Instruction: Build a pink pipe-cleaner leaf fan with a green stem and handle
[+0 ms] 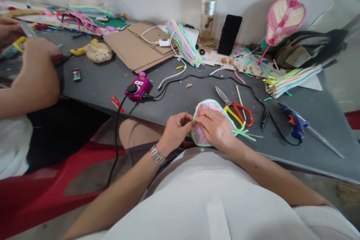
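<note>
A pink woven fan piece point(203, 109) with a light green rim lies at the near edge of the grey table point(174, 101). My left hand point(174, 130), with a metal watch on its wrist, pinches the green rim at the piece's upper left. My right hand point(216, 129) lies over the piece with its fingers curled, pinching the same rim right beside the left fingers. Loose green strip ends point(244, 133) stick out to the right from under my right hand.
Red and yellow handled scissors point(235, 111) lie just right of the fan piece, a blue glue gun point(295, 123) farther right. A pink power strip point(138, 87), straw bundles point(184, 43), a phone point(229, 34), a jar point(207, 20) and a finished pink fan point(282, 20) stand behind. Another person's arm point(30, 78) works at the left.
</note>
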The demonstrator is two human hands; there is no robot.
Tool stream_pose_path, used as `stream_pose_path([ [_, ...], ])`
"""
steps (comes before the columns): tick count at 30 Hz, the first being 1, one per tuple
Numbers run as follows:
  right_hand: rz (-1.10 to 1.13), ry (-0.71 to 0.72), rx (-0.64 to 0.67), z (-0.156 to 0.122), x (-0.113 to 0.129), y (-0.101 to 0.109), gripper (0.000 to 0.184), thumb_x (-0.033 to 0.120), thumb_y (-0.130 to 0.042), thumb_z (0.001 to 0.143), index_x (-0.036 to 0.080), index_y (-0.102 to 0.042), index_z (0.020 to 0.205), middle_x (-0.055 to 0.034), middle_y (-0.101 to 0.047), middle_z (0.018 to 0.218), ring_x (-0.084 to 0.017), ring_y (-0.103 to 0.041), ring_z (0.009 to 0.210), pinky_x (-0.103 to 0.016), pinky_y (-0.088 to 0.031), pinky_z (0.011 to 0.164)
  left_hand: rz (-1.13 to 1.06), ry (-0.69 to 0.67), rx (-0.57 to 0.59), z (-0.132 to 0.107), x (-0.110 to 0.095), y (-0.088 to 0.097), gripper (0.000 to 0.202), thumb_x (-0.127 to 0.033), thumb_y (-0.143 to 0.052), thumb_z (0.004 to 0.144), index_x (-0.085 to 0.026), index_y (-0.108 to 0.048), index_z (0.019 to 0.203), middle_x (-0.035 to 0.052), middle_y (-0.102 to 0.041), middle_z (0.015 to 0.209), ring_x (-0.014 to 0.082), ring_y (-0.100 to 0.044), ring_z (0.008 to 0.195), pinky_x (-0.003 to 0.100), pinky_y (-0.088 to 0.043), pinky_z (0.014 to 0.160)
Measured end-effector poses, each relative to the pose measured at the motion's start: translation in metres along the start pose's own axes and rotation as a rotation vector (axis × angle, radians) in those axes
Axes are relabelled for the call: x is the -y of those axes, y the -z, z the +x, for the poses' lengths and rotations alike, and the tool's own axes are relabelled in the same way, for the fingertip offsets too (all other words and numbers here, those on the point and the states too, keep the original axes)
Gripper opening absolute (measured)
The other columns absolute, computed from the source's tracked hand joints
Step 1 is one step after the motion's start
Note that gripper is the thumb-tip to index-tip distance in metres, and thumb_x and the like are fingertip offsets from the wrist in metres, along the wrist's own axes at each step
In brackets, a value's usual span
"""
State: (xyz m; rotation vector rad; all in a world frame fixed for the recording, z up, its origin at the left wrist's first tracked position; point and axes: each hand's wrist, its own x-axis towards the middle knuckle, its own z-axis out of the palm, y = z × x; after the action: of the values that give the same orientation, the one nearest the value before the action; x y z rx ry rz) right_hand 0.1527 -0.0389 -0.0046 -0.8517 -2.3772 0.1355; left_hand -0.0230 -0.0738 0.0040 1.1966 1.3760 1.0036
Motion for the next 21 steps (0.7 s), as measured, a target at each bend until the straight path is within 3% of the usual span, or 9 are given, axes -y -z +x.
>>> stream_pose_path([
  [11,-0.141,0.216,0.102,0.0066,-0.01,0.0006,0.021,0.015,-0.047,0.1,0.016,-0.068,0.095,-0.0096,-0.068,0.093,-0.021,-0.058,0.083,-0.036,-0.044,0.075,-0.027,0.003,0.027,0.003,-0.0046,0.0063,0.017,-0.032,-0.067,0.074,-0.015,-0.066,0.071,-0.0015,-0.063,0.064,0.0119,-0.052,0.061,0.023,-0.044,0.061],
  [21,-0.089,0.12,0.054,0.0044,-0.0006,-0.0088,0.022,0.014,-0.047,0.097,0.018,-0.063,0.083,-0.0085,-0.064,0.084,-0.02,-0.058,0.082,-0.033,-0.047,0.074,-0.083,0.034,0.045,0.0051,0.004,0.0093,0.018,-0.03,-0.069,0.07,-0.013,-0.068,0.076,0.0019,-0.069,0.071,0.0131,-0.058,0.065,0.025,-0.047,0.066],
])
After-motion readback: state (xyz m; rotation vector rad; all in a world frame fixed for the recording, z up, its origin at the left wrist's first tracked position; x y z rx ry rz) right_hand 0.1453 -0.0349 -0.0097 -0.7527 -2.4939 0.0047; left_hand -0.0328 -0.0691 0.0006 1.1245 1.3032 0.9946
